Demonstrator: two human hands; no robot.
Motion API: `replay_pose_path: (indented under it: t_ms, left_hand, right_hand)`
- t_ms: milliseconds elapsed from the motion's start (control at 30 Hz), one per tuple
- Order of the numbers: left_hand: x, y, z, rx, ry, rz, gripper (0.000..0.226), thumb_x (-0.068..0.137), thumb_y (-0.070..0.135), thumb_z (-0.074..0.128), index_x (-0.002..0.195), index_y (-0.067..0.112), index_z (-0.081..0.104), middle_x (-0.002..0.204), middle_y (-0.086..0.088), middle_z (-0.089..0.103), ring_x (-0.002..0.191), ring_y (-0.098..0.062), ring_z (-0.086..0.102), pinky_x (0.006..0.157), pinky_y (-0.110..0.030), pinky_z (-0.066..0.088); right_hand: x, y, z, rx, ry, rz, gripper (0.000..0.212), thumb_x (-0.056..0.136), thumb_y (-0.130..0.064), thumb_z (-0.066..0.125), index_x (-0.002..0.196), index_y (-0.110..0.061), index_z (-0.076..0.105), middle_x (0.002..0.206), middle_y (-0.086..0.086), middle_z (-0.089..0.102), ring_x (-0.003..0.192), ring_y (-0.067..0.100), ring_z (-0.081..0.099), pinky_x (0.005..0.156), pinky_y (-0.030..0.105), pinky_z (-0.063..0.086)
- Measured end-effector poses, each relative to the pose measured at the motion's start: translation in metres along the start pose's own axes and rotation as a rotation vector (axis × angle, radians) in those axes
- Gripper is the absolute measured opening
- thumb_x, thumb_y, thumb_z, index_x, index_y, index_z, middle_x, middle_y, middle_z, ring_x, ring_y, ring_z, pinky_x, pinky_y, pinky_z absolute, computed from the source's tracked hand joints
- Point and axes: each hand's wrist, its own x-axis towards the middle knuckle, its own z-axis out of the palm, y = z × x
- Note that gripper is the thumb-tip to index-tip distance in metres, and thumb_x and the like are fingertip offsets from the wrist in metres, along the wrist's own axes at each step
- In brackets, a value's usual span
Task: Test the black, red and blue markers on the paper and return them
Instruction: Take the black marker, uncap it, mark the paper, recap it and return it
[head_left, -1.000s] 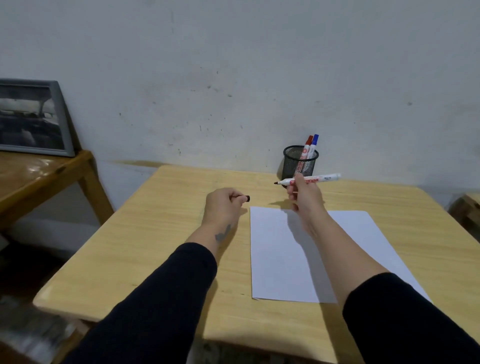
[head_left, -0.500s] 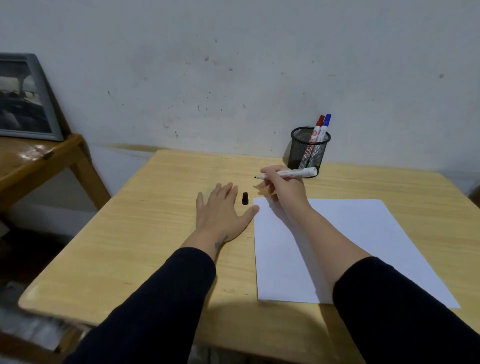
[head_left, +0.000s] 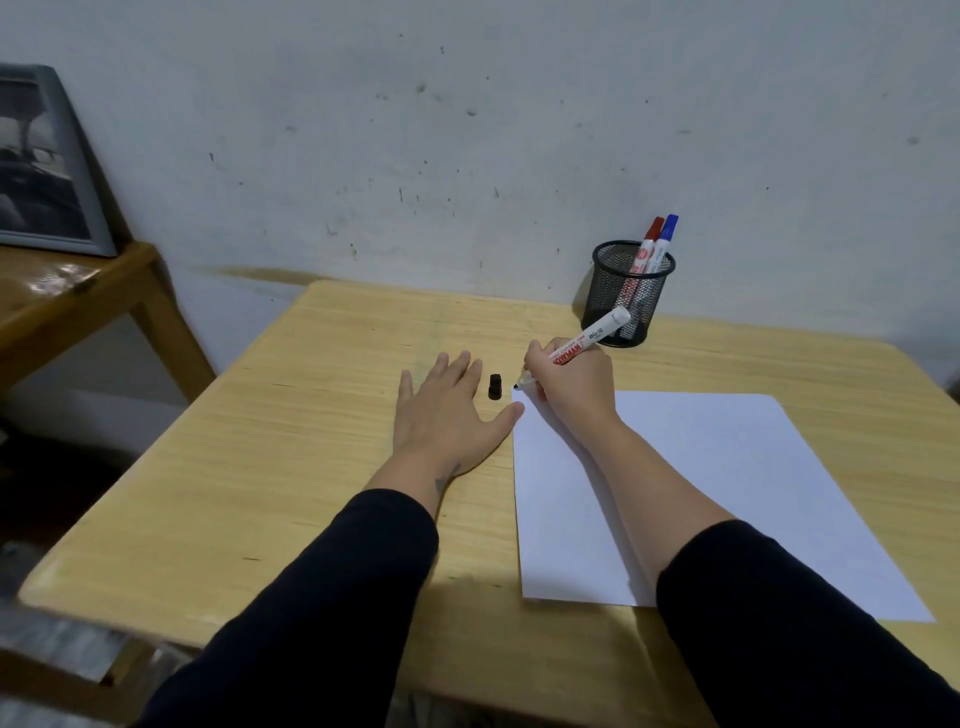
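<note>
Right hand (head_left: 571, 387) fingers pinch the uncapped black marker (head_left: 576, 351), tip at the paper's (head_left: 701, 483) far-left corner. Left hand (head_left: 447, 415) lies flat, fingers spread, left of the paper; the cap (head_left: 495, 386) stands between the hands.

Uncapped black marker (head_left: 582, 351) is tilting, tip at the paper's (head_left: 727, 493) far-left corner. Red marker (head_left: 647, 244) and blue marker (head_left: 665, 241) are standing capped.

Head view looks down (forward) over table (head_left: 337, 467)
</note>
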Motion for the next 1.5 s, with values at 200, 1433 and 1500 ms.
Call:
replay_pose_path:
  t_ms: [200, 1433, 1500]
  left_hand:
    - [0.0, 0.0, 0.0, -0.008, -0.005, 0.001, 0.085, 0.083, 0.075, 0.027, 0.151, 0.024, 0.017, 0.162, 0.009, 0.01, 0.149, -0.011, 0.001, 0.12, -0.048, -0.002]
    - [-0.022, 0.079, -0.111, -1.298, 0.157, 0.185, 0.016, 0.084, 0.004, 0.068, 0.084, 0.019, 0.072, 0.076, 0.001, 0.072, 0.068, -0.005, 0.068, 0.06, -0.016, 0.054]
    - [-0.025, 0.082, -0.112, -1.254, 0.158, 0.204, 0.013, 0.084, 0.004, 0.068, 0.086, 0.017, 0.073, 0.077, -0.001, 0.072, 0.069, -0.007, 0.068, 0.06, -0.016, 0.055]
  right_hand:
    - [0.001, 0.0, 0.003, -0.095, -0.004, 0.01, 0.032, 0.081, -0.025, 0.06, 0.073, 0.006, 0.065, 0.067, 0.01, 0.067, 0.056, 0.011, 0.057, 0.053, 0.017, 0.042]
    - [-0.035, -0.091, -0.111, 0.714, -0.257, 0.0, 0.041, 0.074, 0.003, 0.076, 0.111, 0.006, 0.058, 0.087, 0.01, 0.068, 0.09, 0.022, 0.069, 0.089, 0.032, 0.057]
    - [-0.037, -0.09, -0.114, 0.717, -0.248, 0.011, 0.032, 0.073, 0.005, 0.076, 0.102, 0.004, 0.061, 0.079, 0.006, 0.071, 0.085, 0.02, 0.07, 0.086, 0.031, 0.058]
